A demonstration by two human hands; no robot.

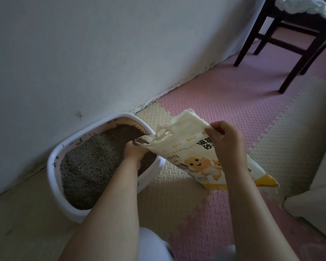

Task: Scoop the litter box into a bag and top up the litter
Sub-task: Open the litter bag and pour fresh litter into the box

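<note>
A white litter box [54, 168] stands on the floor against the wall, filled with grey-brown litter [88, 166]. A cream and yellow litter bag [192, 157] with a cartoon animal print is tilted, its open mouth over the box's right rim. My left hand [134, 151] grips the bag's mouth edge above the litter. My right hand [226, 140] pinches the bag's upper side, further back. The bag's bottom end points toward the lower right.
Pink and cream foam floor mats [233, 102] cover the floor. A dark wooden chair [290, 40] with white cloth on its seat stands at the upper right. A pale piece of furniture [318, 200] sits at the right edge. The wall runs behind the box.
</note>
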